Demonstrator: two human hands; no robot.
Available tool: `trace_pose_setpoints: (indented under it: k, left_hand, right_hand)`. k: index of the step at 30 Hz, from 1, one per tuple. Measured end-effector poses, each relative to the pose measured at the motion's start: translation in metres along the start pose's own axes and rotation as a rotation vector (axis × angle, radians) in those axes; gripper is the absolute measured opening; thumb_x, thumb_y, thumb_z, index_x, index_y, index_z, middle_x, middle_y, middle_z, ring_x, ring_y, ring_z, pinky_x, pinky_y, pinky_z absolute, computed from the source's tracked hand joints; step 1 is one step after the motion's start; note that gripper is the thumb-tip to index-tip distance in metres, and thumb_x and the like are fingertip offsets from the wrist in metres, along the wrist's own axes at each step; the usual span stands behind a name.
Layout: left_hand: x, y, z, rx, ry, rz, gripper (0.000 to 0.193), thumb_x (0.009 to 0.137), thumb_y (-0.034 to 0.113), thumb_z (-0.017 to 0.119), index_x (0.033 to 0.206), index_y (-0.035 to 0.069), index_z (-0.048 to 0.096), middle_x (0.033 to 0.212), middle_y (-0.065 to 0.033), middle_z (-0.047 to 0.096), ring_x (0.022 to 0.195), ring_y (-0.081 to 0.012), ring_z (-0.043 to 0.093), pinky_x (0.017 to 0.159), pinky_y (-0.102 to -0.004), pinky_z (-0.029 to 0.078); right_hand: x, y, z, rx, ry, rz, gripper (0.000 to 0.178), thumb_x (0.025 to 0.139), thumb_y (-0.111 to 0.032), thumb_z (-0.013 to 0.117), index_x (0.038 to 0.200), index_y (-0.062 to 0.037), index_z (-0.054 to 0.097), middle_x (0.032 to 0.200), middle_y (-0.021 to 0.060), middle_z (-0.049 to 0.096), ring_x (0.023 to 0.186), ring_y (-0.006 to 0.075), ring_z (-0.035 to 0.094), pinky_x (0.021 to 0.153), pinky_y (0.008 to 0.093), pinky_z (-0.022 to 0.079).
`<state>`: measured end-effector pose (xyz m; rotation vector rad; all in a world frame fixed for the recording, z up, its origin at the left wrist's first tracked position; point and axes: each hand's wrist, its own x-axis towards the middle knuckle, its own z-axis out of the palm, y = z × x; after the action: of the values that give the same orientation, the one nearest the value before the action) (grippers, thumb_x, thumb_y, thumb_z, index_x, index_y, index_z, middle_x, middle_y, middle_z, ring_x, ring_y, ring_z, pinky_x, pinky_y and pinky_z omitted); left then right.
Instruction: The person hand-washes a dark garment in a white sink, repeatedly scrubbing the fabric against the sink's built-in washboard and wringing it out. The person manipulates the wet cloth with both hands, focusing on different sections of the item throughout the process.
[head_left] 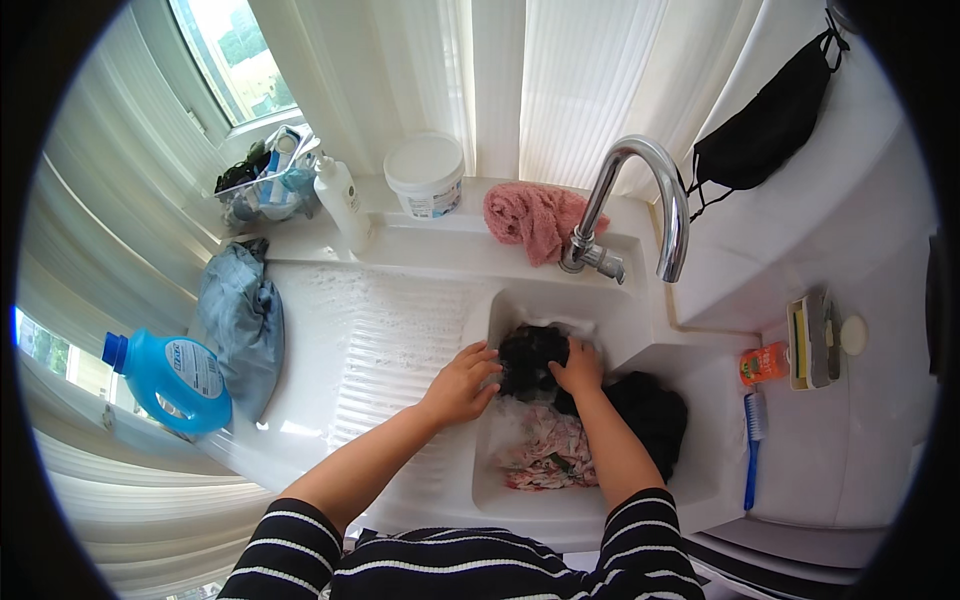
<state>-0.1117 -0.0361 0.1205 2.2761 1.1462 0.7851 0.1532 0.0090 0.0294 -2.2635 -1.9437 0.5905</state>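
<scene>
In the sink basin [484, 470], both my hands are at a wet, bunched black cloth [532, 360]. My left hand [465, 383] is at the cloth's left side with its fingers spread, over the basin's left rim. On the cloth's right side my right hand [580, 368] grips it, thumb toward the middle. Below them lies a pink floral cloth [552, 448] in sudsy water. Another dark garment [648, 420] is heaped along the basin's right side, partly behind my right forearm.
Left of the basin runs a ridged washboard [390, 370] with suds. A blue detergent bottle [180, 382] and grey-blue cloth [240, 325] lie further left. The chrome faucet [640, 150] arches above the back right, beside a pink towel [530, 220]. A blue brush [752, 450] lies at the right.
</scene>
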Motion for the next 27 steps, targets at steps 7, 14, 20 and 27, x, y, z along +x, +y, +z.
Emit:
trace_pose_setpoints:
  k: [7,14,20,27]
  left_hand:
    - [-0.012,-0.021,-0.066,0.063,0.218,0.015,0.046,0.09,0.018,0.068,0.131,0.003,0.052,0.142,-0.0205,0.048,0.134,-0.0419,0.042,0.11,-0.0468,0.037]
    - [-0.031,-0.215,-0.184,0.507,0.495,-0.894,0.092,0.097,0.063,0.038,0.147,-0.013,0.024,0.154,-0.0353,0.018,0.147,-0.0435,0.011,0.12,-0.0475,0.011]
    - [0.007,-0.17,-0.135,0.587,0.104,-0.919,0.098,0.096,0.066,0.033,0.14,-0.021,0.03,0.153,-0.0369,0.02,0.147,-0.045,0.013,0.12,-0.05,0.01]
    - [0.042,-0.065,-0.052,0.515,-0.123,-0.401,0.084,0.096,0.061,0.041,0.122,-0.017,0.051,0.142,-0.0359,0.039,0.14,-0.0488,0.027,0.117,-0.0536,0.016]
  right_hand:
    - [-0.027,-0.02,0.031,-0.294,-0.148,-0.25,0.074,0.074,-0.03,0.08,0.14,-0.0129,0.049,0.126,0.0134,0.054,0.125,0.0342,0.045,0.106,0.0546,0.035]
    - [-0.028,-0.017,0.043,-0.238,0.029,-0.255,0.068,0.069,-0.024,0.08,0.131,-0.0121,0.054,0.119,0.0134,0.059,0.116,0.0341,0.049,0.099,0.0508,0.039]
    - [-0.025,-0.018,0.045,-0.176,0.042,-0.174,0.066,0.064,-0.023,0.081,0.124,-0.0111,0.057,0.113,0.0136,0.061,0.112,0.0349,0.052,0.097,0.0507,0.039]
    - [-0.027,-0.017,0.053,-0.183,0.121,-0.16,0.064,0.064,-0.024,0.081,0.122,-0.0126,0.057,0.112,0.0126,0.062,0.111,0.0343,0.053,0.098,0.0506,0.038]
